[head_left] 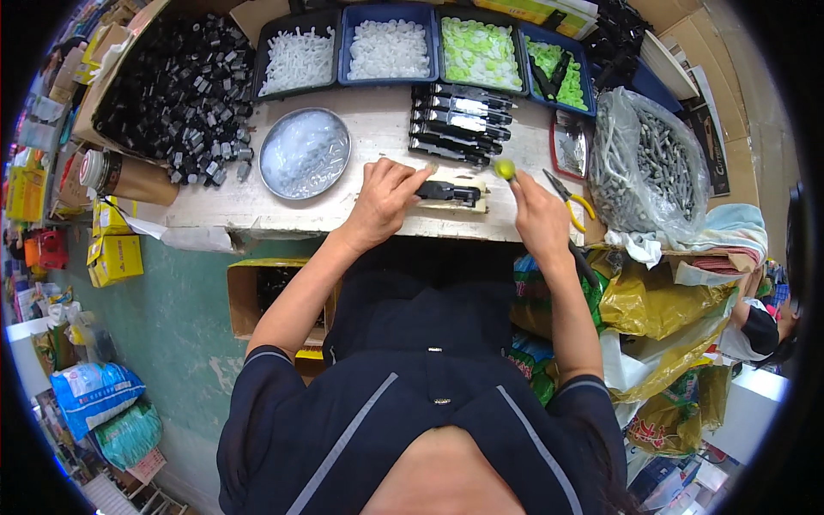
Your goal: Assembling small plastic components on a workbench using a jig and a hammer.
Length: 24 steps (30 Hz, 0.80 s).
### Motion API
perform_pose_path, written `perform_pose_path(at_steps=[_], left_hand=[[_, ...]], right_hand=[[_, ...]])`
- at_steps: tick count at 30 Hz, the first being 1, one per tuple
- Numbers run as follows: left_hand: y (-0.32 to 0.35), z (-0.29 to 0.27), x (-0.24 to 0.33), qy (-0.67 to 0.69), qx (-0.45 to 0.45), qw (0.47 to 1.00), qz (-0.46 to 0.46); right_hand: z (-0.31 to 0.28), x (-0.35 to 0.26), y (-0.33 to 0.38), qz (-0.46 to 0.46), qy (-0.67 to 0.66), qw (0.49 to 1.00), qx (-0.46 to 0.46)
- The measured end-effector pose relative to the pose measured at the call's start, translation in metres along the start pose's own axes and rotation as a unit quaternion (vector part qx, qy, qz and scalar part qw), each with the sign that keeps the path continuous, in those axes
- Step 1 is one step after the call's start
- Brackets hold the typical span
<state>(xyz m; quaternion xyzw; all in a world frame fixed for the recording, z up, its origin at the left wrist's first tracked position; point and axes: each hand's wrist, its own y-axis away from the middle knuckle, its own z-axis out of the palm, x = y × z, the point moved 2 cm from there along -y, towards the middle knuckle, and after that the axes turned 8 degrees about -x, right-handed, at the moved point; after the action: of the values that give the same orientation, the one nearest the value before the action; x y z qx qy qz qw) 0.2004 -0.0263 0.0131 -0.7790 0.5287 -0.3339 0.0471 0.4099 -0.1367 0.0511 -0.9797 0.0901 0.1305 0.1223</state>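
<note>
My left hand (384, 199) is closed at the left end of a black elongated part (452, 195). Its thumb and forefinger pinch something small and pale, too small to name. The black part lies on a cream-coloured block (459, 207) near the table's front edge. My right hand (542, 216) is wrapped round the handle of a small mallet with a rounded yellow-green head (504, 168). The head is just above and right of the black part. Behind it, several similar black parts (463, 120) lie in a stacked row.
Trays of white pins (298, 60), white caps (389, 49) and green caps (479, 53) line the back. A round metal dish (269, 178) and a box of black pieces (197, 94) stand left. Yellow-handled pliers (580, 206) and a plastic bag of grey parts (657, 163) lie right.
</note>
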Motion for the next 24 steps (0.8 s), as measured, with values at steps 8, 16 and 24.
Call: perform_pose_path(at_steps=[8, 16, 24], left_hand=[[-0.083, -0.012, -0.015, 0.015, 0.085, 0.994, 0.063], [-0.135, 0.022, -0.052, -0.071, 0.023, 0.996, 0.057], [-0.118, -0.016, -0.044, -0.015, 0.032, 0.999, -0.004]], right_hand=[[0.024, 0.046, 0.018, -0.005, 0.053, 0.998, 0.034], [-0.017, 0.034, -0.068, -0.086, 0.046, 0.984, 0.15], [-0.019, -0.003, -0.243, -0.095, 0.115, 0.961, 0.233]])
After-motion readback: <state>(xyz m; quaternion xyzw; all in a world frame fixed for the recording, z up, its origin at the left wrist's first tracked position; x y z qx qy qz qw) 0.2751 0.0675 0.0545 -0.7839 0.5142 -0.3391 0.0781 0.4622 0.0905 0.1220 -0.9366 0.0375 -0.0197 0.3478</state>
